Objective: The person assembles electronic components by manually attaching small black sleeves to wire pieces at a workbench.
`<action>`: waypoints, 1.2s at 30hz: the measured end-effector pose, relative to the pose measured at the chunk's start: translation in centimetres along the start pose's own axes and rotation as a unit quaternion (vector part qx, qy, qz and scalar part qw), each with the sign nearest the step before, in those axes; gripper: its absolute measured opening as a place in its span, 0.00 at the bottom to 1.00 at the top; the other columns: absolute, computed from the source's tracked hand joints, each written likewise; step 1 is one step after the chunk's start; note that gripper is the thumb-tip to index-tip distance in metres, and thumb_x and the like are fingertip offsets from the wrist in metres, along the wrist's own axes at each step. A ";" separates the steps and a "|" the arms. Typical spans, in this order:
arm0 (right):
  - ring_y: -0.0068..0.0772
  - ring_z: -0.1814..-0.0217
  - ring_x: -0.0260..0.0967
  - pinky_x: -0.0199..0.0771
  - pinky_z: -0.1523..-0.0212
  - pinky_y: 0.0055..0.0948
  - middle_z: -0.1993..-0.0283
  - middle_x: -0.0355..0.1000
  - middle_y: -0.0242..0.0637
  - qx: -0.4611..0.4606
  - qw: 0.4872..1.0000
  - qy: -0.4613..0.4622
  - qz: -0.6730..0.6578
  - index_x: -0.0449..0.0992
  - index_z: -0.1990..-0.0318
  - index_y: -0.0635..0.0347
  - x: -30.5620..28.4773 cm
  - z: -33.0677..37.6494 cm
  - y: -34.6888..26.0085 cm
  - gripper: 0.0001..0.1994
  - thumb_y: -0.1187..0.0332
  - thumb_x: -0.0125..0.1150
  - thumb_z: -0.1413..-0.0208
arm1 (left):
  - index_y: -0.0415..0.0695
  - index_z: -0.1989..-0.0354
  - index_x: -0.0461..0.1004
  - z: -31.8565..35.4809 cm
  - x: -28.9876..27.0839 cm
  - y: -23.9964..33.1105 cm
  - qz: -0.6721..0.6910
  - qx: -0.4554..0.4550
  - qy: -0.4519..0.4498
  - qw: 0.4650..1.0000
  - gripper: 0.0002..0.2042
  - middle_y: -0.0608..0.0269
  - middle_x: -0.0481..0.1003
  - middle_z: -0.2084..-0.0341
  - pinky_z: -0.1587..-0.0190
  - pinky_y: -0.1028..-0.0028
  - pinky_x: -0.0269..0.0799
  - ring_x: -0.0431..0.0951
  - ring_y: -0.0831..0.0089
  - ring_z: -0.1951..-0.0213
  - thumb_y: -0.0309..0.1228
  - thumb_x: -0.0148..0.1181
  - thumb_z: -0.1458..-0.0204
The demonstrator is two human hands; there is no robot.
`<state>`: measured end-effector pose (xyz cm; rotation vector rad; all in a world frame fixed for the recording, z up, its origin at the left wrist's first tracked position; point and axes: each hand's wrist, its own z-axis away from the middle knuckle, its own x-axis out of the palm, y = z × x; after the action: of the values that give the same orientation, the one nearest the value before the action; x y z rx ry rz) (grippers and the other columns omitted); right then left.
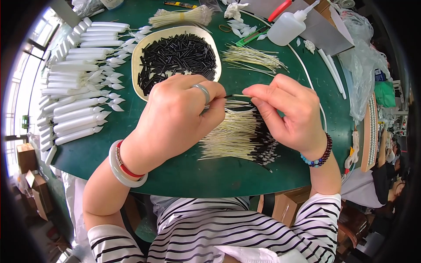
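Your left hand (pixel 175 111) and right hand (pixel 287 111) pinch one thin cream wire with a short black sleeve (pixel 237 95) between narrow fingertips. Below them lies a large pile of sleeved cream wires (pixel 239 138); above, an oval cream tray of black tube pieces (pixel 177 55) looks full. Bare green tabletop (pixel 210 175) remains toward you.

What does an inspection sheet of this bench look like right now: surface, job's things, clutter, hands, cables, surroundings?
Surface: round green table, crowded.
Job's things: thin pale wire with a small black sleeve, pinched between both hands; pile of pale wires beneath; oval tray of black tube pieces.
Clutter: rows of white candle-shaped tubes, squeeze bottle, wire bundle, plastic bags.
Hands: left hand and right hand both pinching the wire.
Cables: thin white cord curving along the table.
Surroundings: cardboard boxes, another person at right.
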<state>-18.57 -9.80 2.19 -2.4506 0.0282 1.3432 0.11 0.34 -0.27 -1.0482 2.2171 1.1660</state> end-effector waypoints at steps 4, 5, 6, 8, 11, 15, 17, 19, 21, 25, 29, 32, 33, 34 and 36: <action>0.29 0.82 0.62 0.62 0.83 0.26 0.79 0.61 0.30 -0.011 1.000 0.006 0.008 0.78 0.67 0.57 0.1 0.1 0.0 0.06 0.74 0.65 0.56 | 0.39 0.74 0.76 -0.1 0.0 0.0 -0.002 -0.005 -0.012 1.000 0.04 0.62 0.74 0.82 0.76 0.78 0.70 0.76 0.72 0.79 0.19 0.62 0.60; 0.29 0.82 0.62 0.62 0.83 0.26 0.79 0.60 0.30 -0.013 1.000 0.009 0.012 0.78 0.67 0.57 0.2 0.1 0.0 0.07 0.74 0.65 0.56 | 0.39 0.74 0.76 -0.1 0.0 0.0 0.000 -0.007 -0.013 1.000 0.04 0.63 0.74 0.82 0.76 0.78 0.71 0.76 0.73 0.79 0.19 0.62 0.61; 0.28 0.82 0.62 0.61 0.84 0.26 0.79 0.60 0.30 -0.014 1.000 0.011 0.016 0.78 0.67 0.57 0.2 0.1 -0.1 0.07 0.75 0.65 0.57 | 0.39 0.74 0.76 -0.1 0.0 0.0 -0.001 -0.007 -0.012 1.000 0.04 0.63 0.74 0.82 0.76 0.78 0.71 0.76 0.73 0.79 0.19 0.62 0.61; 0.28 0.82 0.62 0.61 0.84 0.25 0.80 0.60 0.30 -0.017 1.000 0.012 0.021 0.78 0.67 0.57 0.2 0.2 -0.1 0.07 0.75 0.65 0.57 | 0.39 0.75 0.76 -0.1 0.1 0.0 0.003 -0.011 -0.013 1.000 0.04 0.63 0.74 0.82 0.76 0.78 0.71 0.76 0.73 0.79 0.19 0.62 0.61; 0.27 0.83 0.60 0.59 0.84 0.25 0.80 0.60 0.31 -0.018 1.000 0.012 0.019 0.79 0.65 0.58 0.2 0.3 -0.2 0.09 0.77 0.65 0.56 | 0.39 0.75 0.76 0.0 0.0 0.1 0.000 -0.019 -0.016 1.000 0.04 0.62 0.74 0.83 0.76 0.78 0.71 0.76 0.73 0.79 0.19 0.62 0.61; 0.28 0.83 0.62 0.61 0.84 0.26 0.80 0.59 0.30 -0.019 0.999 0.012 0.030 0.78 0.67 0.57 0.2 0.2 -0.3 0.08 0.75 0.66 0.58 | 0.39 0.75 0.76 0.0 -0.1 0.1 0.006 -0.023 -0.015 1.000 0.04 0.62 0.74 0.83 0.76 0.79 0.71 0.76 0.74 0.80 0.19 0.62 0.61; 0.28 0.82 0.62 0.61 0.84 0.26 0.80 0.59 0.30 -0.018 0.999 0.011 0.030 0.78 0.67 0.57 0.2 0.2 -0.4 0.07 0.75 0.66 0.57 | 0.39 0.75 0.76 0.0 0.0 0.1 0.022 -0.026 -0.009 0.999 0.04 0.63 0.73 0.83 0.76 0.76 0.70 0.75 0.72 0.80 0.19 0.62 0.61; 0.29 0.82 0.62 0.61 0.84 0.26 0.80 0.59 0.30 -0.017 0.999 0.009 0.030 0.78 0.67 0.57 0.1 0.2 -0.4 0.07 0.75 0.66 0.57 | 0.40 0.75 0.75 -0.1 -0.1 0.2 -0.017 0.002 -0.012 1.000 0.05 0.64 0.73 0.83 0.75 0.75 0.69 0.74 0.70 0.79 0.19 0.63 0.62; 0.29 0.82 0.63 0.62 0.84 0.27 0.79 0.59 0.30 -0.021 0.999 -0.013 0.040 0.77 0.68 0.57 -0.1 0.1 -0.4 0.06 0.74 0.65 0.57 | 0.40 0.76 0.75 -0.1 -0.2 0.1 -0.056 0.029 -0.016 0.998 0.05 0.64 0.73 0.82 0.73 0.73 0.69 0.74 0.69 0.78 0.20 0.63 0.63; 0.30 0.80 0.65 0.64 0.82 0.28 0.78 0.60 0.32 -0.022 0.997 -0.049 0.051 0.75 0.69 0.57 0.1 -0.1 -0.3 0.05 0.73 0.63 0.55 | 0.40 0.76 0.73 0.0 -0.2 0.2 -0.165 0.116 -0.041 0.979 0.07 0.64 0.72 0.77 0.69 0.71 0.67 0.72 0.67 0.75 0.20 0.64 0.65; 0.34 0.76 0.68 0.68 0.77 0.30 0.78 0.61 0.34 -0.026 0.997 -0.061 0.024 0.73 0.68 0.57 1.4 0.1 -0.8 0.03 0.72 0.60 0.51 | 0.39 0.75 0.73 -0.5 0.1 0.6 -0.111 0.129 -0.006 0.985 0.07 0.60 0.73 0.75 0.68 0.70 0.69 0.73 0.64 0.73 0.19 0.64 0.64; 0.35 0.74 0.69 0.70 0.75 0.30 0.75 0.66 0.36 0.005 0.999 -0.050 -0.017 0.73 0.65 0.60 1.6 -0.1 -1.0 0.06 0.71 0.61 0.49 | 0.39 0.73 0.74 -0.3 0.6 0.2 -0.002 0.060 0.026 0.998 0.07 0.58 0.73 0.74 0.67 0.69 0.70 0.74 0.62 0.71 0.18 0.64 0.63; 0.37 0.73 0.70 0.71 0.73 0.30 0.73 0.68 0.38 0.039 0.995 -0.052 -0.074 0.73 0.64 0.62 1.4 -0.3 -0.9 0.07 0.70 0.61 0.49 | 0.39 0.71 0.75 -0.4 0.3 0.2 0.013 0.048 0.009 0.999 0.08 0.57 0.74 0.73 0.68 0.68 0.71 0.75 0.61 0.70 0.18 0.65 0.61; 0.39 0.71 0.71 0.72 0.72 0.30 0.71 0.70 0.40 0.074 0.987 -0.054 -0.130 0.74 0.63 0.63 1.1 -0.4 -0.8 0.09 0.69 0.62 0.49 | 0.39 0.71 0.75 -0.3 0.3 0.3 0.013 0.050 0.009 0.999 0.08 0.57 0.74 0.73 0.68 0.68 0.71 0.75 0.61 0.70 0.18 0.65 0.61; 0.42 0.70 0.71 0.72 0.70 0.30 0.68 0.72 0.41 0.095 0.981 -0.060 -0.156 0.75 0.64 0.64 1.1 -0.1 -0.3 0.11 0.69 0.65 0.52 | 0.39 0.69 0.76 -0.3 0.4 0.4 0.017 0.057 0.011 0.998 0.09 0.57 0.74 0.74 0.69 0.70 0.71 0.75 0.62 0.72 0.20 0.66 0.61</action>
<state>-17.82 -9.38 1.44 -2.1080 -0.2381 1.2813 -0.44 0.12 -0.13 -0.9847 2.2965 1.0325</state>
